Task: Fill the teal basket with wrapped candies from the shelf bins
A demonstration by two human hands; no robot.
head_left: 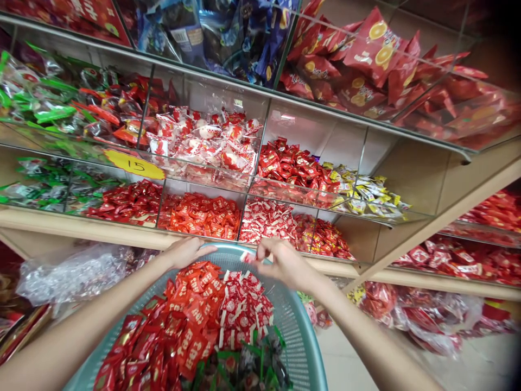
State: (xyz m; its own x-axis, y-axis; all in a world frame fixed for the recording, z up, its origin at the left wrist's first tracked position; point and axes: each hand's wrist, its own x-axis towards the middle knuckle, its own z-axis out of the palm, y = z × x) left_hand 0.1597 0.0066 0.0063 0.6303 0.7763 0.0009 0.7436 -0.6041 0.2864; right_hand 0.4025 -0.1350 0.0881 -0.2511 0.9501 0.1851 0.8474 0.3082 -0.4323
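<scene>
My left hand [185, 252] is on the far rim of a teal plastic basket [313, 347], fingers closed round its edge. In my right hand [280, 263], just above the same rim, a small red-and-white wrapped candy [246, 257] is pinched between thumb and fingers. Inside the basket lie orange-red wrapped candies [193, 320], darker red ones at the left, red-and-white wrapped candies [246, 304] at the right, and green-and-dark wrapped sweets [244, 366] near me. Right behind the rim, a shelf compartment holds a heap of similar red-and-white candies [268, 220].
Glass-fronted shelves of sweets rise ahead, with a yellow price tag [134, 164] reading 15. Red packets [374, 49] fill the upper right. A wooden shelf edge [101, 231] runs just beyond the basket. Clear plastic bags [73, 271] lie below at the left, more bagged sweets [431, 315] at the right.
</scene>
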